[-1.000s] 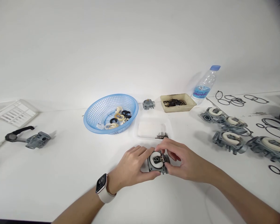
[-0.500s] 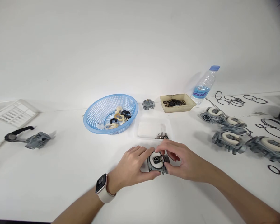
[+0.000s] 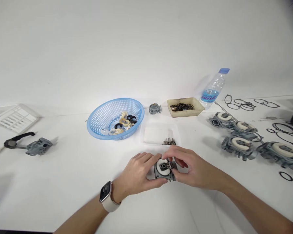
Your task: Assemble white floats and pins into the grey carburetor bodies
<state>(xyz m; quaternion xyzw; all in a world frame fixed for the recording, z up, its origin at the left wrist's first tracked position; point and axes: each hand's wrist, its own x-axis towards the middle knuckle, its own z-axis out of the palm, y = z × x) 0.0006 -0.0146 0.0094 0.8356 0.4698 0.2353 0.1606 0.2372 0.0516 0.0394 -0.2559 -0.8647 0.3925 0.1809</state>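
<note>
A small grey metal carburetor body with a white float on its top rests on the white table near me. My left hand, with a smartwatch on its wrist, grips it from the left side. My right hand holds it from the right, thumb and forefinger pinched at a small metal part on its top. Just beyond my hands lies a clear flat tray with a small heap of metal pins at its near right corner.
A blue basket of white and black rings stands behind. Farther back are a lone carburetor, a beige tray of black O-rings and a water bottle. Several carburetors and loose O-rings lie right; another part lies left.
</note>
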